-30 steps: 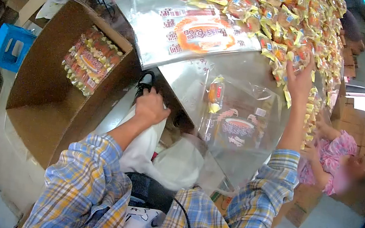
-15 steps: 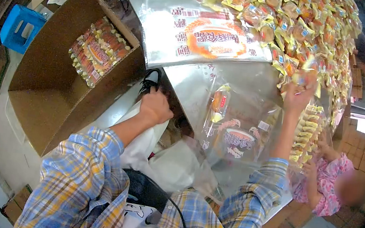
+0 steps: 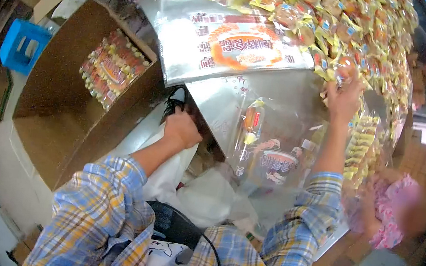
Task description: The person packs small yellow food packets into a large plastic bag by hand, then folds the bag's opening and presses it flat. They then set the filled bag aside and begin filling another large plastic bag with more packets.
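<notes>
My right hand (image 3: 344, 101) reaches to the near edge of a pile of yellow-wrapped cakes (image 3: 340, 26), its fingers and thumb around a wrapped cake (image 3: 346, 72). Below that forearm, a clear printed plastic bag (image 3: 276, 160) lies flat on the metal table (image 3: 217, 98), with one wrapped cake (image 3: 253, 121) at its left side. My left hand (image 3: 183, 129) is closed low over the white trouser leg (image 3: 169, 162), right beside a black and white shoe (image 3: 176, 98). What its curled fingers hold is hidden.
A stack of flat printed bags (image 3: 246, 46) lies ahead on the table. To the left stands an open carton (image 3: 57, 91) containing a filled cake pack (image 3: 114, 69). A blue crate (image 3: 22, 46) is beyond it. At right, another person (image 3: 394, 210) is beside rows of cakes (image 3: 363, 147).
My right hand has shifted slightly left at the pile's edge. My left hand stays by the shoe. The person at right has lowered their arms, and a pale translucent bag has appeared at upper left.
</notes>
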Motion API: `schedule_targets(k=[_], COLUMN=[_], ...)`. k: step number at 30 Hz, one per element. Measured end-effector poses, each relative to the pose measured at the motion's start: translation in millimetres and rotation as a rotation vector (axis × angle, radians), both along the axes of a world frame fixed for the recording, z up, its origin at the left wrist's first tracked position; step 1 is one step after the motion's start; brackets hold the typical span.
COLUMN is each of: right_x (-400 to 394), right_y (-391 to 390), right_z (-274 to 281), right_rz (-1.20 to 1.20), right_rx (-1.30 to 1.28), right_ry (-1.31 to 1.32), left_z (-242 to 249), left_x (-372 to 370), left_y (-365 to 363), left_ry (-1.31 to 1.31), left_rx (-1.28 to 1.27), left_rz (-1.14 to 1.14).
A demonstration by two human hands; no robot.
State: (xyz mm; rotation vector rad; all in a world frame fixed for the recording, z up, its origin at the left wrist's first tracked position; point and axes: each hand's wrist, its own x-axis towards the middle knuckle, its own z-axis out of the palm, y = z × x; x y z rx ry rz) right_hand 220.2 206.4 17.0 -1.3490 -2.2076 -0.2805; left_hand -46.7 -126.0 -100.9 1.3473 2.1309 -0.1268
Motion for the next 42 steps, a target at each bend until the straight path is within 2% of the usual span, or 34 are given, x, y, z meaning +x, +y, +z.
schedule_targets(k=[1,2,5,7,9,11,15,16,19,20,23,25,27,29,30,33,36,40,42], right_x=[3,5,33,47,62,63,105,118,150,159,171,161,124,107,104,117,123,131,135], right_y=[-1,-5,23,19,-2,-61,-189,-223,-325,-354,-426,-452,-458,-465,-468,-480,-488,-489,-489], right_z=[10,18,31,48,65,90,78,73,57,53,40,42,65,67,69,56,49,50,48], right_rz=[0.042,0.038,0.163,0.23,0.253,0.235,0.214,0.205,0.162,0.155,0.141,0.114,-0.01,-0.105,-0.082,-0.151,-0.145,-0.168,-0.106], right_rx=[0.04,-0.01,-0.002,-0.075,-0.239,-0.449,-0.626,-0.651,-0.701,-0.712,-0.758,-0.788,-0.843,-0.967,-1.018,-1.117,-1.169,-1.284,-1.33], right_ry=[0.102,0.317,0.772,1.014,1.228,1.376,1.426,1.423,1.382,1.364,1.277,1.146,0.943,1.023,1.025,1.057,1.245,1.333,1.312], left_z=[-7,-14,-5,-3,-5,-13,-1,11,-16,-21,43,77,124,143,148,121,112,117,115], left_x=[4,8,4,3,3,3,-2,-3,-8,-9,27,58,83,105,112,125,125,120,118], left_y=[-2,-5,1,0,0,-1,-11,-21,-51,-60,-84,-99,-102,-100,-100,-95,-92,-94,-98], left_ry=[0.027,0.046,0.006,-0.032,-0.055,-0.065,0.0,-0.009,-0.163,-0.262,-0.492,-0.615,-0.607,-0.403,-0.305,-0.037,-0.101,0.031,0.056], left_rx=[0.032,0.063,-0.089,-0.02,0.011,0.003,0.009,0.135,0.663,0.921,1.14,1.267,1.241,1.186,1.154,0.985,0.96,0.982,0.974], left_rz=[-0.004,0.0,-0.028,0.03,0.063,0.076,0.042,0.045,0.136,0.128,0.168,-0.065,-0.305,-0.456,-0.53,-0.712,-0.689,-0.68,-0.684])
